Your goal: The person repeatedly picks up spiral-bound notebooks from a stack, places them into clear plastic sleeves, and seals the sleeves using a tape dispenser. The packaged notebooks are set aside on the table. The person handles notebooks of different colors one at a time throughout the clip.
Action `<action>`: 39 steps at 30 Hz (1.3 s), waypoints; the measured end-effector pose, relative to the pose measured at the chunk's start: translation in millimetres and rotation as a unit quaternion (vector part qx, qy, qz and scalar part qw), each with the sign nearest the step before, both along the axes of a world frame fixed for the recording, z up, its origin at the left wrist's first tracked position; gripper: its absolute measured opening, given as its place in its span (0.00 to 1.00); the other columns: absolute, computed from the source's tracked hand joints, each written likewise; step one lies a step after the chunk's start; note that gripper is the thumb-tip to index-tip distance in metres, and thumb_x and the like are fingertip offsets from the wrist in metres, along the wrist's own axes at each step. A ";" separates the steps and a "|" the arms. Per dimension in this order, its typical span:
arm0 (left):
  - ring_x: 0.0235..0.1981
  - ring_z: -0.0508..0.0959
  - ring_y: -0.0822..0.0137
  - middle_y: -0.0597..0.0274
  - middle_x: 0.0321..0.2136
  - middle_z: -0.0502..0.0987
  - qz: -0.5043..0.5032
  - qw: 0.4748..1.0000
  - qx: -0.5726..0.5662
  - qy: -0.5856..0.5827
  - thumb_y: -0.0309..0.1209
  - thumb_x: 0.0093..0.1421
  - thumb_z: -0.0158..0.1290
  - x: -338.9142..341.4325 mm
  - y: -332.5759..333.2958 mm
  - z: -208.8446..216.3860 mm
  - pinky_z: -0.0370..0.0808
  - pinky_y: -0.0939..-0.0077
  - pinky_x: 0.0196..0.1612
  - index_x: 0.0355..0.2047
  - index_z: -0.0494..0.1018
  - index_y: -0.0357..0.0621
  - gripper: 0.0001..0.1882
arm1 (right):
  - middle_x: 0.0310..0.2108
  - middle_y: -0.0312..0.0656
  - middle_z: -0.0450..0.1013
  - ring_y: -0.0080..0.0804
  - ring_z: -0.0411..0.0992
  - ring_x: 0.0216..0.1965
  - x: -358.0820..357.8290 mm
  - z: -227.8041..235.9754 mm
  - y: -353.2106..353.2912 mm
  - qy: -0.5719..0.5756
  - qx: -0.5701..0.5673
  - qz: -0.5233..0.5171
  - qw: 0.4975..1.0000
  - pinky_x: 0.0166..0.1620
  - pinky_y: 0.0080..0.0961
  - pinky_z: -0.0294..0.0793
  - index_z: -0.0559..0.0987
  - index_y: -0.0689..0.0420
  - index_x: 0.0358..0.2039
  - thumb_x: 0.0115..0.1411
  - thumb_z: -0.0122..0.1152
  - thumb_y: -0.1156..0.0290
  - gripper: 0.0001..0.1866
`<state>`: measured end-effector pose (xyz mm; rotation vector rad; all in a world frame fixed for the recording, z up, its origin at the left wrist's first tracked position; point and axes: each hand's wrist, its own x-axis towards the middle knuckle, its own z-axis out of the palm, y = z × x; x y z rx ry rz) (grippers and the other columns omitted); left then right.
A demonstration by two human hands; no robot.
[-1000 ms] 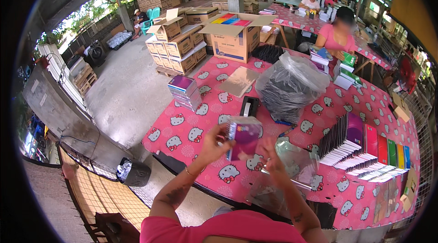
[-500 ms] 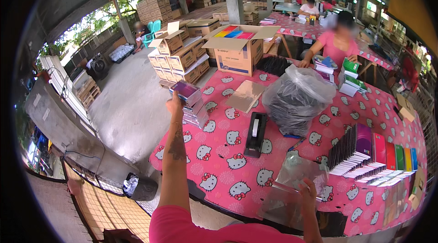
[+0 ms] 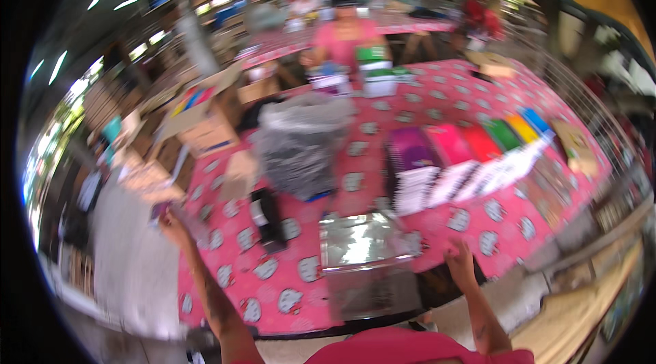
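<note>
At the table's left edge my left hand (image 3: pixel 173 226) is on a purple notebook (image 3: pixel 161 209), its fingers closed at the near side. The stack under it is smeared by motion. My right hand (image 3: pixel 462 265) hangs over the front edge, fingers apart, holding nothing I can see. Left of it lie clear plastic sleeves (image 3: pixel 362 241), shining in the light. Beyond that hand stands a row of spiral notebooks in purple (image 3: pixel 412 149), pink, red, green, yellow and blue. A black tape dispenser (image 3: pixel 268 220) sits between my left hand and the sleeves.
A big clear bag of black items (image 3: pixel 301 149) stands mid-table, with a flat cardboard piece (image 3: pixel 240 174) to its left. An open carton (image 3: pixel 205 128) is at the far left. Across the table a person in pink (image 3: pixel 344 36) is beside stacked notebooks (image 3: pixel 377 77).
The view has swung to the right and blurred. My right hand has left the plastic sleeves and moved right, its fingers spreading. My left hand stays at the purple notebook.
</note>
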<state>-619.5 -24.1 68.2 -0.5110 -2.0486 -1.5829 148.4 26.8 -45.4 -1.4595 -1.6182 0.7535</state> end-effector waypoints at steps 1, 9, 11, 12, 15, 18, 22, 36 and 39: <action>0.40 0.80 0.57 0.43 0.43 0.79 -0.061 0.997 0.045 0.024 0.33 0.67 0.53 58.8 12.5 14.6 0.76 0.64 0.41 0.50 0.72 0.29 0.18 | 0.48 0.56 0.70 0.57 0.68 0.52 15.1 31.1 16.5 -0.068 0.092 -0.021 0.993 0.55 0.44 0.68 0.72 0.61 0.54 0.57 0.64 0.72 0.23; 0.48 0.76 0.49 0.49 0.47 0.74 -0.643 0.710 -0.010 0.285 0.29 0.55 0.63 628.5 144.1 107.3 0.74 0.59 0.51 0.49 0.73 0.39 0.21 | 0.70 0.52 0.51 0.55 0.51 0.70 219.8 131.5 177.2 -0.273 0.271 -0.198 0.902 0.64 0.55 0.59 0.58 0.50 0.69 0.52 0.65 0.77 0.44; 0.52 0.73 0.47 0.48 0.52 0.71 -0.675 0.662 -0.017 0.324 0.33 0.57 0.61 734.7 187.3 93.2 0.70 0.52 0.55 0.55 0.70 0.36 0.26 | 0.69 0.48 0.55 0.50 0.54 0.70 261.0 141.5 225.3 -0.349 0.264 -0.189 0.879 0.65 0.53 0.58 0.56 0.48 0.70 0.52 0.64 0.77 0.46; 0.54 0.72 0.47 0.46 0.54 0.70 -0.671 0.651 -0.017 0.355 0.33 0.58 0.60 784.4 213.1 91.4 0.69 0.52 0.57 0.55 0.71 0.37 0.25 | 0.66 0.47 0.59 0.49 0.58 0.67 287.7 140.1 238.9 -0.374 0.252 -0.183 0.874 0.65 0.51 0.59 0.60 0.48 0.69 0.52 0.64 0.77 0.43; 0.55 0.73 0.48 0.44 0.55 0.71 -0.580 0.683 -0.050 0.441 0.32 0.59 0.58 876.8 286.1 63.9 0.68 0.51 0.60 0.53 0.74 0.36 0.22 | 0.55 0.45 0.68 0.46 0.66 0.58 340.5 146.4 270.2 -0.412 0.264 -0.153 0.859 0.62 0.47 0.62 0.70 0.50 0.61 0.51 0.64 0.78 0.34; 0.51 0.76 0.48 0.45 0.51 0.76 -0.569 0.671 -0.140 0.455 0.29 0.58 0.56 874.5 319.0 51.9 0.68 0.52 0.60 0.50 0.75 0.36 0.19 | 0.37 0.41 0.72 0.43 0.71 0.42 328.4 153.7 256.6 -0.326 0.404 -0.137 0.844 0.51 0.43 0.68 0.82 0.53 0.42 0.51 0.64 0.77 0.16; 0.49 0.79 0.50 0.46 0.45 0.79 -0.640 0.663 -0.040 0.386 0.21 0.55 0.53 846.9 255.4 80.3 0.73 0.57 0.58 0.48 0.76 0.33 0.18 | 0.35 0.39 0.74 0.41 0.71 0.40 320.1 82.9 161.9 -0.126 0.270 -0.100 0.949 0.43 0.41 0.70 0.82 0.54 0.39 0.45 0.67 0.79 0.17; 0.64 0.67 0.49 0.46 0.59 0.70 -0.591 0.730 -0.180 0.293 0.34 0.61 0.57 768.2 159.6 -12.3 0.58 0.47 0.67 0.60 0.67 0.37 0.28 | 0.64 0.46 0.64 0.48 0.61 0.66 183.2 151.5 175.5 -0.112 0.349 0.135 0.921 0.65 0.42 0.61 0.71 0.56 0.61 0.56 0.65 0.74 0.31; 0.63 0.68 0.48 0.44 0.60 0.70 -0.385 0.844 -0.145 0.343 0.31 0.57 0.57 742.6 201.5 69.7 0.59 0.46 0.66 0.60 0.68 0.38 0.30 | 0.58 0.42 0.69 0.42 0.67 0.59 152.4 166.1 211.2 -0.173 0.393 0.174 0.886 0.60 0.39 0.63 0.75 0.54 0.57 0.53 0.68 0.69 0.29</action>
